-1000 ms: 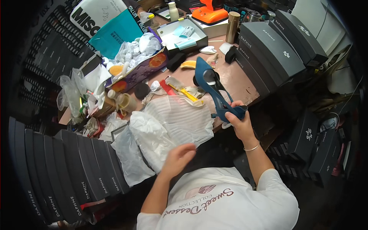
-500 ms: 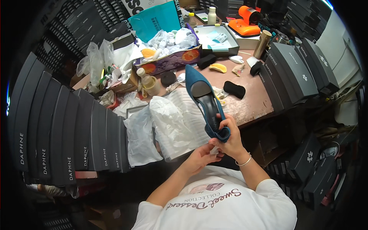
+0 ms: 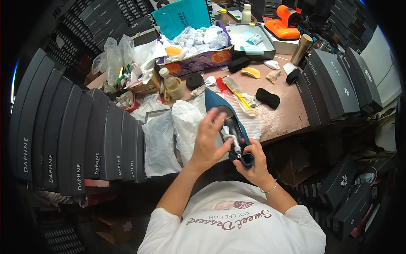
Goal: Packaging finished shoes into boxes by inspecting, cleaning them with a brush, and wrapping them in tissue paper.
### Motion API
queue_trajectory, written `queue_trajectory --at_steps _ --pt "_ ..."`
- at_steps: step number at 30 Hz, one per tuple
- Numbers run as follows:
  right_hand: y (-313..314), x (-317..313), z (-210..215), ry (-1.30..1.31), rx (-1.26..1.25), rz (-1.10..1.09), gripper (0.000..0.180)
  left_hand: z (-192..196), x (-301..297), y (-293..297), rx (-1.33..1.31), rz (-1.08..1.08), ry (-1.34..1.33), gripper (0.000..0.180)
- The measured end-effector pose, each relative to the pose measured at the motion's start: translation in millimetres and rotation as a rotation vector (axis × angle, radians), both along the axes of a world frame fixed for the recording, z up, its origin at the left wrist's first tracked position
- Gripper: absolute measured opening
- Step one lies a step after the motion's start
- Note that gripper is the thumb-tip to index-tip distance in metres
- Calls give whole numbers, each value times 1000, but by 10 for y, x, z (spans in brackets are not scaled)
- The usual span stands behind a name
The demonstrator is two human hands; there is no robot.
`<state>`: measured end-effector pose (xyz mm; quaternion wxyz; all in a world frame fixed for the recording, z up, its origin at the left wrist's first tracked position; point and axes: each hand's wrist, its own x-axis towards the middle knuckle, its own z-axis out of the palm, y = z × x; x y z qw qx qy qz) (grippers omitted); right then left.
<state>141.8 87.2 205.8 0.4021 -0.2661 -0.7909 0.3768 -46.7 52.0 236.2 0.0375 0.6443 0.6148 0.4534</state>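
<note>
Cluttered worktable (image 3: 282, 111) with black sponges (image 3: 267, 98)

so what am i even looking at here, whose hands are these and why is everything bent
There is no machine: a person wears a wide fisheye camera on the head, looking down, and the lens bends straight edges near the rim. The forearms rising from the lower edge are the person's own. The right hand grips the heel end of a dark teal pointed shoe; the left hand rests on its side, fingers spread. Beneath lie white wrapping sheets on a cluttered brown worktable with black foam pads, a small bottle and an orange tool. Dark shoe boxes stand at both sides.
</note>
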Motion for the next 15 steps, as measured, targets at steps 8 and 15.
queue_trajectory --at_steps 8,15 --pt "-134 6 171 -61 -202 165 79 -491 380 -165 -125 -96 -1339 102" --pt "51 754 276 234 -867 249 56 -458 -46 -445 -215 -135 -91 73"
